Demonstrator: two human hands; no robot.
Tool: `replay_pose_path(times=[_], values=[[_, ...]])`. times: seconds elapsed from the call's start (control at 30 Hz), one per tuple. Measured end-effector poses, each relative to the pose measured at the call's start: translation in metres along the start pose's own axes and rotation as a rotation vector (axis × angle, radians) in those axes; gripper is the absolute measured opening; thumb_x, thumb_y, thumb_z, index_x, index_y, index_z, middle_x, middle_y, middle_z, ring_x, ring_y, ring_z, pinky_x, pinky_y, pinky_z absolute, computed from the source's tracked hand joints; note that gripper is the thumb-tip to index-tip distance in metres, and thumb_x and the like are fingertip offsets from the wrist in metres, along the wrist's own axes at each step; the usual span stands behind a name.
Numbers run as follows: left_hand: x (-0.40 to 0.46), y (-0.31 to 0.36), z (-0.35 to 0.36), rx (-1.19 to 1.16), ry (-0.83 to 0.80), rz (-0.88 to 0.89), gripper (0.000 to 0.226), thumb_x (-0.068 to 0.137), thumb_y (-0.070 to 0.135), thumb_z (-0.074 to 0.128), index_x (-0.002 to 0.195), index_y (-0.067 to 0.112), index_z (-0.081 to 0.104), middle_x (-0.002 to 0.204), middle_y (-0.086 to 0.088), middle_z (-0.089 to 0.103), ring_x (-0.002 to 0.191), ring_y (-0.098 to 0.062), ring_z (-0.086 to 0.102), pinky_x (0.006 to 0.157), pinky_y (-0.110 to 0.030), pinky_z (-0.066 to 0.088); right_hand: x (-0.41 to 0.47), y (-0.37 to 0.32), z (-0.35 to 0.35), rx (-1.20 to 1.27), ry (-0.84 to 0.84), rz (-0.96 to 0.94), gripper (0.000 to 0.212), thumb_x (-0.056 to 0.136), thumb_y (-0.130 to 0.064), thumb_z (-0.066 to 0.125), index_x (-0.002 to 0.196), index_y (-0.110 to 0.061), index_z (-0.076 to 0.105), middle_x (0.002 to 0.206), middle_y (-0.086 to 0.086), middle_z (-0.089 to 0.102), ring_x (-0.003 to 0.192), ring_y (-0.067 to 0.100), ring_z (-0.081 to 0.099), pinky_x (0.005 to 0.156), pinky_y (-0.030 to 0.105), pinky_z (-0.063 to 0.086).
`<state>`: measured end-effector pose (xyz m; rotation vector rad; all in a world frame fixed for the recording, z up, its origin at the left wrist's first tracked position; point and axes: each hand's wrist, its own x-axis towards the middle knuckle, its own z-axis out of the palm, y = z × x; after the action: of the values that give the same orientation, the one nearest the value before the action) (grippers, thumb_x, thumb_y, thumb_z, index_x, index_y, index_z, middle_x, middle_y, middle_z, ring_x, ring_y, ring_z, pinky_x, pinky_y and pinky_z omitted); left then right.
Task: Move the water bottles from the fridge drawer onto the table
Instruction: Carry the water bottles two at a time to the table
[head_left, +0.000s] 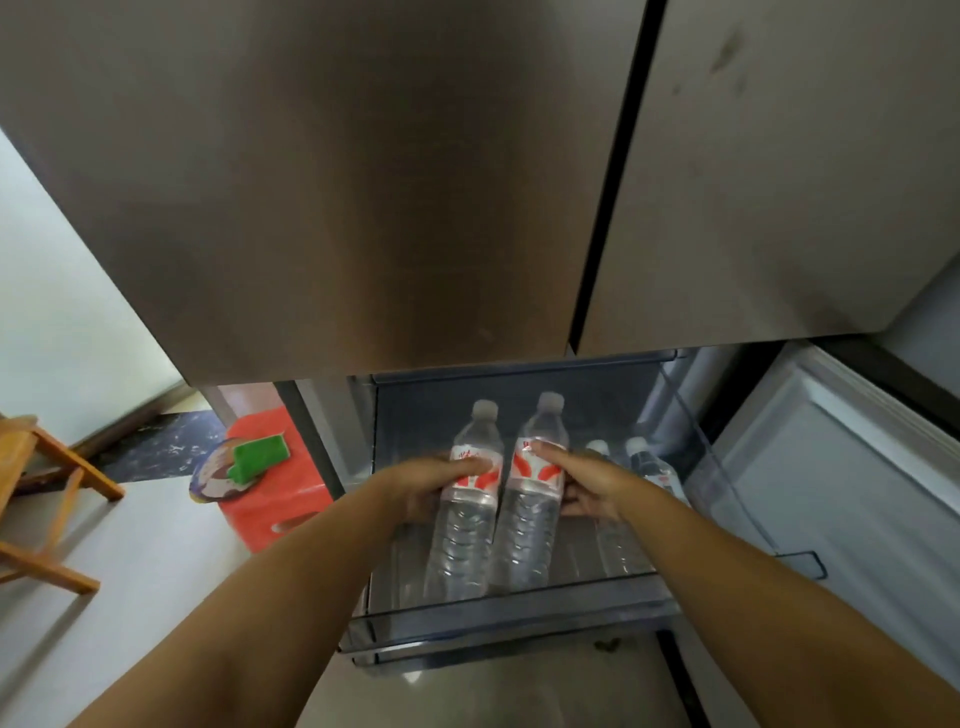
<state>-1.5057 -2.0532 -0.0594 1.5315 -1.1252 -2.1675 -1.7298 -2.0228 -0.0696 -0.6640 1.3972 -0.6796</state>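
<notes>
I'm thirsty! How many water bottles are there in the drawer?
4. The left hand grips one bottle, the right hand grips the next, and two smaller ones lie to their right. More may be hidden behind the arm.

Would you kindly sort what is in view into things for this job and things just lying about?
For the job: left bottle, right bottle, two smaller bottles, fridge drawer, left hand, right hand.
Lying about: red stool, green sponge, wooden chair.
</notes>
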Motion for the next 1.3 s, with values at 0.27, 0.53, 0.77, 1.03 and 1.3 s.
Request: replay_pose_path(times=[0.27,0.53,0.77,1.03,1.3], values=[[-0.001,0.031,0.049,-0.296,-0.143,0.013,0.032,0.076,0.036,0.071,0.094,0.01,0.063,0.079,-0.007,0.059,0.07,-0.018,0.056,0.07,-0.031,0.05,-0.025,-0.023,-0.004,0.612,0.144,-0.025,0.039,0.089,-0.046,0.058,0.09,-0.007,0.059,0.06,0.013,0.066,0.051,0.025,0.066,0.051,0.031,0.054],[-0.008,0.038,0.075,-0.169,-0.329,-0.049,0.033,0.08,0.037,0.072,0.1,0.011,0.076,0.098,-0.013,0.067,0.086,-0.023,0.063,0.083,-0.038,0.054,-0.073,-0.005,-0.02,0.673,0.252,-0.115,0.078,0.066,-0.043,0.084,0.13,-0.008,0.056,0.113,0.02,0.067,0.098,0.034,0.068,0.092,0.05,0.053],[-0.025,0.039,0.137,0.05,-0.415,-0.042,0.053,0.08,0.046,0.069,0.118,0.009,0.06,0.1,-0.015,0.069,0.089,-0.028,0.067,0.082,-0.042,0.055,-0.146,0.013,-0.045,0.675,0.401,-0.319,0.06,0.08,-0.048,0.071,0.126,-0.013,0.054,0.112,0.018,0.067,0.098,0.032,0.067,0.091,0.046,0.053],[-0.082,-0.01,0.249,0.456,-0.457,0.424,0.036,0.083,0.022,0.071,0.115,0.021,0.053,0.109,-0.009,0.067,0.092,-0.023,0.066,0.083,-0.037,0.055,-0.27,0.104,-0.057,0.17,1.003,-0.501,0.056,0.085,-0.038,0.068,0.132,-0.022,0.044,0.117,0.002,0.062,0.098,0.021,0.064,0.082,0.035,0.054],[-0.152,-0.132,0.353,0.795,-0.584,0.613,0.05,0.08,0.027,0.074,0.118,0.024,0.042,0.097,0.005,0.059,0.081,-0.009,0.059,0.064,-0.022,0.049,-0.421,0.266,-0.034,0.01,1.378,-0.361,0.07,0.085,-0.035,0.069,0.142,-0.026,0.031,0.12,-0.003,0.061,0.101,0.018,0.063,0.067,0.014,0.044]])
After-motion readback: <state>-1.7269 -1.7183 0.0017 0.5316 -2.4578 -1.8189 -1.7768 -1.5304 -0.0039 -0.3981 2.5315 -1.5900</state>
